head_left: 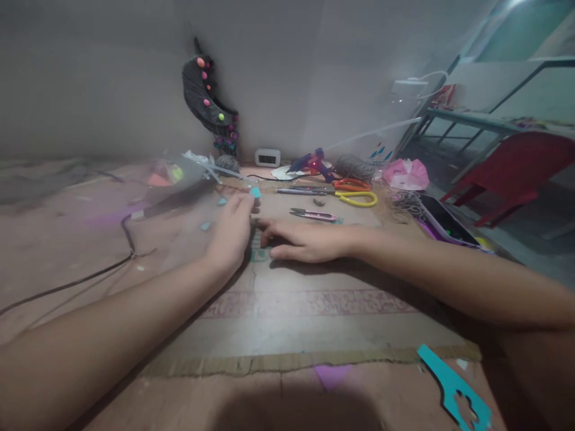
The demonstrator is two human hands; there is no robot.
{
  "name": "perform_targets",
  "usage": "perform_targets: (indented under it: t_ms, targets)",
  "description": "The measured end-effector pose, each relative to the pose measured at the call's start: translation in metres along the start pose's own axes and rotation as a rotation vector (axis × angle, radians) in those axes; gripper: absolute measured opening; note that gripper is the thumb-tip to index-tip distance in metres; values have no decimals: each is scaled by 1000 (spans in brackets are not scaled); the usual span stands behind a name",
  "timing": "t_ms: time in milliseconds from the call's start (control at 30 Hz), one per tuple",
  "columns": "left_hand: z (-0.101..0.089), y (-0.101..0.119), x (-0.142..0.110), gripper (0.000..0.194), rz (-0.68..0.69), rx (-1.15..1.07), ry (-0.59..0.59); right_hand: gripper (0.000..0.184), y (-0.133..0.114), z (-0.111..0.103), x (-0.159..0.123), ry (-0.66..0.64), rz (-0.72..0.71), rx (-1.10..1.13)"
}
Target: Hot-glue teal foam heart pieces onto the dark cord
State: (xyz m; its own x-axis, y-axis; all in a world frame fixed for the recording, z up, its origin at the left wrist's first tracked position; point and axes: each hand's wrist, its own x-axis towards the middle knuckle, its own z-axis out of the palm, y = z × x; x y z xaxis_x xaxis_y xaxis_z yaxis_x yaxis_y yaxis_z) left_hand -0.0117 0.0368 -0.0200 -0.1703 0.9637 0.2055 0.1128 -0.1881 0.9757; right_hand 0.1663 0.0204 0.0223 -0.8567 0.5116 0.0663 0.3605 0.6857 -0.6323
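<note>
My left hand (231, 230) is over the cardboard, its fingers bent together at a small teal piece (256, 192) that shows at the fingertips. My right hand (303, 240) reaches in from the right, close beside the left. Its thumb and fingers are apart, and I see nothing held between them. Both hands are above a cardboard sheet (314, 332) with a red printed band. Small teal scraps (205, 225) lie left of my left hand. Thread snips (313, 215) lie just beyond my right hand.
Behind are yellow-handled scissors (359, 198), orange-handled scissors (353, 184), a glue gun (314, 163) and a small clock (268, 157). A phone (447, 220) lies at right. A teal cut-out (456, 389) is near the front edge. A cord (81, 278) crosses the left side.
</note>
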Motion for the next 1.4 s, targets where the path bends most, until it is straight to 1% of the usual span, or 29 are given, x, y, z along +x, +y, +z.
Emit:
perform_targets:
  t_ms: [33,100,133,167,233,300,367,400,433,500,533,600,633,667,700,733,767,800,833,867,1000,1133,1200,1267,1333,1400]
  targets:
    - [0,1,-1,23,12,-12,-3,19,-1,0,3,-37,11,103]
    - [0,3,-3,22,37,-44,-14,34,-5,-5,3,-46,29,378]
    - [1,4,-4,21,41,-53,-29,40,-6,-9,0,-10,21,500]
    - [1,4,-5,21,46,-62,-41,43,-7,-13,-4,53,6,578]
    - [3,5,-5,21,52,-66,-54,41,-7,-22,-14,209,-12,579]
    - [4,7,-6,21,48,-54,-69,39,-5,-26,-24,335,18,481]
    - [4,8,-6,22,35,-37,-94,37,-3,-23,-32,383,67,321]
    - [5,8,-7,22,28,-32,-109,36,-3,-19,-36,369,83,222]
    - [5,8,-7,22,25,-28,-122,37,-5,-13,-39,323,91,122]
    - [4,8,-8,23,33,-21,-139,44,-13,-1,-44,160,67,7]
    - [4,8,-8,24,41,-18,-145,43,-18,3,-46,46,36,31]
    - [4,7,-8,25,53,-18,-144,31,-28,6,-49,-154,-15,233]
    - [3,6,-8,25,52,-13,-141,32,-32,3,-50,-192,-2,346]
    - [3,6,-8,25,49,-4,-137,37,-33,-1,-51,-150,29,422]
    - [3,6,-8,25,48,7,-136,36,-32,-7,-51,-36,77,423]
    - [3,6,-8,25,48,16,-137,31,-28,-13,-51,107,116,352]
    - [3,6,-9,25,47,24,-137,28,-22,-20,-51,260,158,257]
    - [3,6,-9,25,46,28,-140,27,-14,-26,-50,383,205,162]
    - [3,7,-9,24,44,26,-147,24,-5,-31,-50,455,240,77]
    - [3,8,-10,23,41,22,-157,20,4,-34,-50,486,259,-12]
    - [5,13,-15,25,15,39,-260,18,34,-37,-52,481,271,-348]
    - [4,14,-19,28,13,107,-386,22,51,-34,-54,529,266,-595]
    - [3,14,-19,29,53,140,-416,22,57,-33,-54,522,289,-631]
    - [2,13,-19,30,76,170,-420,22,62,-32,-54,483,318,-589]
    - [3,13,-19,29,74,186,-416,22,69,-32,-53,442,331,-558]
    - [3,13,-19,28,68,188,-418,21,76,-32,-54,432,348,-566]
